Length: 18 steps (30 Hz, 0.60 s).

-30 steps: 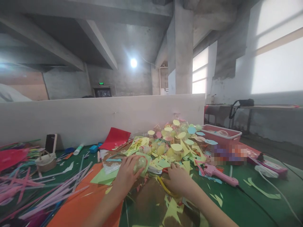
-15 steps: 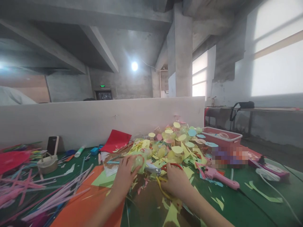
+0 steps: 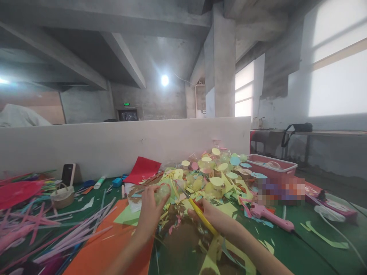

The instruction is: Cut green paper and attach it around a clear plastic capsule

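My left hand (image 3: 151,208) is closed around a clear, pale green ball (image 3: 164,189), which looks like a small plastic globe, with light green paper beside it. My right hand (image 3: 210,217) grips a pair of scissors (image 3: 204,218) with yellow and red handles. The blades point up and to the left, a little right of the ball. Whether the blades are parted is hard to make out. Behind both hands lies a heap of clear balls and yellow paper discs (image 3: 216,181), mixed with paper scraps (image 3: 228,209).
A pink glue gun (image 3: 272,217) with its cable lies at right, before a pink basket (image 3: 275,172). Orange paper (image 3: 111,244), pink-purple strips (image 3: 71,240), a small bucket (image 3: 62,196) and a phone (image 3: 68,175) are at left. A white partition (image 3: 86,147) stands behind.
The scissors have turned so their blades point more upward, away from the ball, and their handles look closer together. My left hand still holds the ball, slightly raised and turned.
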Each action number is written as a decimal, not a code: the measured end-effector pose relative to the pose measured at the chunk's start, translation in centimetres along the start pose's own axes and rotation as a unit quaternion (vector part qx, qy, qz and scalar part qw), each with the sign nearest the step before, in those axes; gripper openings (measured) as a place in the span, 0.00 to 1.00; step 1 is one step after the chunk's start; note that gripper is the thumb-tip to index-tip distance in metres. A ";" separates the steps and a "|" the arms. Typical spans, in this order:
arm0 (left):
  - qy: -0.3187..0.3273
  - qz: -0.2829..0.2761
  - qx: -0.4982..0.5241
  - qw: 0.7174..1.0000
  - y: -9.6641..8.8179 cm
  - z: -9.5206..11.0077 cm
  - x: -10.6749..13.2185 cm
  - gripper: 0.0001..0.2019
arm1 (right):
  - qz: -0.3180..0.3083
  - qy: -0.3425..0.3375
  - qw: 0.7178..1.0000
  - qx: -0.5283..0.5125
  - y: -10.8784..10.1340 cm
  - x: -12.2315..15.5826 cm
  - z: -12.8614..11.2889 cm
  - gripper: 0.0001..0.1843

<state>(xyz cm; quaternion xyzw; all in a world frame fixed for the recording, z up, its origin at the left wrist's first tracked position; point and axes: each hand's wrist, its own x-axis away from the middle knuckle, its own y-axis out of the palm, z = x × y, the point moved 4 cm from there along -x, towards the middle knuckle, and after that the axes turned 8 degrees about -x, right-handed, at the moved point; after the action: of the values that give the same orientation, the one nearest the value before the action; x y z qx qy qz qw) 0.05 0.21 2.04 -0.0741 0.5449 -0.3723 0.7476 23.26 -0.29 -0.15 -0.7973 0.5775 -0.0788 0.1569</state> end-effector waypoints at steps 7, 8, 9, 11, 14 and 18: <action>-0.004 -0.017 0.015 1.000 -0.3 0.7 0.1 0.18 | -0.012 -0.014 1.000 0.014 0.2 -0.1 0.2 0.25; -0.005 -0.019 0.020 1.000 -0.3 0.8 0.1 0.18 | -0.008 -0.014 1.000 0.019 0.1 0.0 0.1 0.25; -0.005 -0.020 0.025 0.999 -0.3 0.8 0.1 0.19 | -0.007 -0.013 1.000 0.025 0.0 0.0 -0.1 0.26; 0.000 -0.022 0.030 0.999 -0.2 0.9 0.2 0.19 | -0.010 -0.009 0.999 0.037 0.0 0.0 -0.3 0.25; 0.011 -0.025 0.029 0.999 -0.1 1.1 0.3 0.20 | -0.022 -0.002 0.999 0.042 0.2 0.1 -0.5 0.25; 0.026 -0.021 0.026 0.999 -0.1 1.5 0.5 0.22 | -0.025 -0.001 0.999 0.040 0.4 0.1 -0.6 0.24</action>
<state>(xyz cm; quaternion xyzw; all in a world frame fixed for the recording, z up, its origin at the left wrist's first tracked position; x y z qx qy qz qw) 1.37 -0.63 2.27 -0.0563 0.5530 -0.4033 0.7269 22.74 -0.60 0.25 -0.8048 0.5535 -0.1049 0.1872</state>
